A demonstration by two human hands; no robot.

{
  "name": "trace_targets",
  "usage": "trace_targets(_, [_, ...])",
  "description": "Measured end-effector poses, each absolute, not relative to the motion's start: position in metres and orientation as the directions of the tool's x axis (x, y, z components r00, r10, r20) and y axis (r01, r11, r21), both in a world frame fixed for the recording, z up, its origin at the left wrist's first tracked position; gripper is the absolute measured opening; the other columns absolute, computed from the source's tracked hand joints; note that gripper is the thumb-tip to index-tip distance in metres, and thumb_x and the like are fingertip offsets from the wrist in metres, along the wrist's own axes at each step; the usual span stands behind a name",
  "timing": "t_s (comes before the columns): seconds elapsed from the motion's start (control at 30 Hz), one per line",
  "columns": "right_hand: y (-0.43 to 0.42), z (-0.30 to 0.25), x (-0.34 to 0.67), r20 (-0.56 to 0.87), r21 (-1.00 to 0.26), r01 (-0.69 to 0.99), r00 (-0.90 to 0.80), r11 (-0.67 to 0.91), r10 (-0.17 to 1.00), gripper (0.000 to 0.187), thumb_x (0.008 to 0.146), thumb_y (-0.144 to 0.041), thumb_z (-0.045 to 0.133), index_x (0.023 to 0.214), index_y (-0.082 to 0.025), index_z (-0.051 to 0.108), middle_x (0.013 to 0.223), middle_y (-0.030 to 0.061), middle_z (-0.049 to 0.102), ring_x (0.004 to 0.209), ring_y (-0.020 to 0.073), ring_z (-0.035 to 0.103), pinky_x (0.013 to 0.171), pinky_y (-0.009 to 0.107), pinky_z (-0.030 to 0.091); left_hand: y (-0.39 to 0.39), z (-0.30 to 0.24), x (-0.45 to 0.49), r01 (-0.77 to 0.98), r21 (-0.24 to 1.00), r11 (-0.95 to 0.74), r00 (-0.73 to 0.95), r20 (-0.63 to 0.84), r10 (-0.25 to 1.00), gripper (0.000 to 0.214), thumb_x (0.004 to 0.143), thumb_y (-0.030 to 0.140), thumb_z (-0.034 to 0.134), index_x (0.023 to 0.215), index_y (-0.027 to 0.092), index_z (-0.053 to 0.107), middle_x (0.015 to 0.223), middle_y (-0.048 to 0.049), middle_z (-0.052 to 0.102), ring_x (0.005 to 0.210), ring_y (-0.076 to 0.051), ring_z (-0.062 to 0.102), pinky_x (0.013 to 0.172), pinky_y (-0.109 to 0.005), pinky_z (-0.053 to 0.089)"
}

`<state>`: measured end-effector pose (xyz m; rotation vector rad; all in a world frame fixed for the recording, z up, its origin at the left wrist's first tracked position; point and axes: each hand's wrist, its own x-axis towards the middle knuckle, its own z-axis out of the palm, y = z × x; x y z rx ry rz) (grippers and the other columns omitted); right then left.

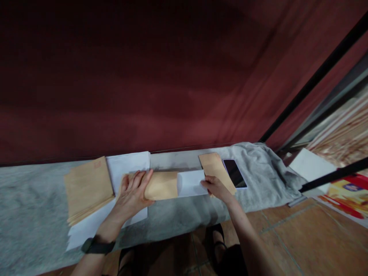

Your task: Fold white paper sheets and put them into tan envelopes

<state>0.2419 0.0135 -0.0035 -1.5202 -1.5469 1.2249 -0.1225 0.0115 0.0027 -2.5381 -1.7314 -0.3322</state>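
Observation:
A brown paper envelope [163, 185] lies lengthwise in front of me, with a folded white sheet [190, 183] sticking out of its right end. My left hand [133, 191] is wrapped over the envelope's left part, thumb along its edge. On the right, my right hand [213, 186] pinches the outer end of the white sheet between thumb and fingers. Left of my left hand, a stack of brown envelopes [89, 188] rests on white paper sheets [129, 161]. Another brown envelope [215, 168] lies behind my right hand, partly covered by it.
A grey cloth [166, 218] covers the narrow bench. A smartphone [235, 173] lies on it to the right. Behind rises a dark red wall [172, 96]. Black bars [316, 76] and a printed box [350, 191] stand at the right, beside the tiled floor [276, 234].

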Motion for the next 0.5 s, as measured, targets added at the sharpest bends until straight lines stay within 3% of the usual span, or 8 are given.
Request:
trace_targets(0.13, [0.012, -0.01, 0.222, -0.167, -0.936, 0.332, -0.135, -0.114, 0.977, 0.028, 0.084, -0.04, 0.058, 0.062, -0.021, 0.056, 0.047, -0.0059, 0.05, 0.047, 0.0105, 0.047, 0.05, 0.022, 0.034, 0.011, -0.006, -0.114, 0.887, 0.18, -0.424, 0.398, 0.163, 0.903, 0.111, 0.073, 0.042, 0.074, 0.161, 0.027, 0.009, 0.154, -0.0158, 0.041, 0.147, -0.036, 0.032, 0.122, -0.061, 0.008])
trace_targets(0.3, [0.007, -0.017, 0.2, -0.185, -0.961, 0.23, -0.112, -0.156, 0.976, 0.032, 0.083, -0.049, 0.06, 0.068, -0.021, 0.061, 0.051, -0.0046, 0.051, 0.049, 0.0111, 0.047, 0.051, 0.023, 0.034, 0.015, -0.003, -0.11, 0.852, 0.373, -0.367, 0.36, 0.089, 0.929, 0.103, 0.08, 0.054, 0.068, 0.161, 0.027, 0.01, 0.166, -0.0153, 0.022, 0.153, -0.037, 0.018, 0.12, -0.064, 0.011])
trace_targets(0.4, [0.003, -0.015, 0.196, -0.187, -0.974, 0.154, -0.112, -0.169, 0.976, 0.033, 0.079, -0.052, 0.06, 0.071, -0.02, 0.064, 0.054, -0.0037, 0.052, 0.051, 0.0114, 0.046, 0.051, 0.024, 0.035, 0.025, 0.001, -0.121, 0.888, 0.452, -0.082, 0.058, 0.066, 0.996, 0.082, 0.091, 0.057, 0.05, 0.16, 0.024, 0.019, 0.167, -0.0166, 0.019, 0.154, -0.036, 0.017, 0.119, -0.06, 0.017])
trace_targets(0.5, [0.0, -0.011, 0.196, -0.189, -0.98, 0.09, -0.124, -0.178, 0.974, 0.034, 0.075, -0.053, 0.065, 0.07, -0.019, 0.064, 0.056, -0.0027, 0.053, 0.052, 0.0116, 0.046, 0.05, 0.024, 0.034, 0.037, -0.001, -0.136, 0.86, 0.455, 0.229, -0.261, 0.008, 0.965, 0.082, 0.093, 0.058, 0.044, 0.158, 0.013, 0.025, 0.16, -0.024, 0.032, 0.149, -0.04, 0.028, 0.117, -0.058, 0.024])
